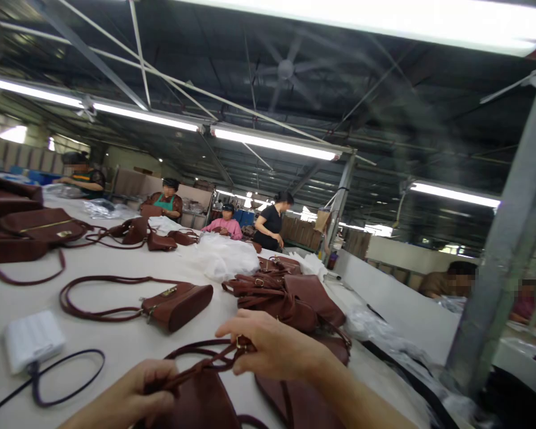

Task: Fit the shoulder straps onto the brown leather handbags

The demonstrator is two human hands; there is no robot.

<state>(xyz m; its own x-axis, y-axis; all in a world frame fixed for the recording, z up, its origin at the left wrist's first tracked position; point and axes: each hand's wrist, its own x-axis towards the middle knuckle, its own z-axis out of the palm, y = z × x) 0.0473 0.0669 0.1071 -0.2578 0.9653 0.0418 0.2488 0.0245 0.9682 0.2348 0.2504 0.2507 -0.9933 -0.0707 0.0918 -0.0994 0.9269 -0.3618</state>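
A brown leather handbag (201,400) lies at the near edge of the table, partly cut off by the frame. My left hand (149,387) is closed on its strap, at the bag's upper left. My right hand (263,342) pinches the same looped strap (214,351) near a small metal buckle. Between both hands the strap runs above the bag. Beyond my left hand, another brown handbag (181,304) rests on its side with its strap looped out leftward. A pile of brown bags (290,298) sits just past my right hand, with more brown leather under my forearm.
A white box-like device (33,339) with a black cable stands at left. More brown bags (42,229) crowd the far left. White wrapping (226,256) lies mid-table; clear plastic (384,336) lies along the right side. A metal post (500,238) rises at right. Several people work farther back.
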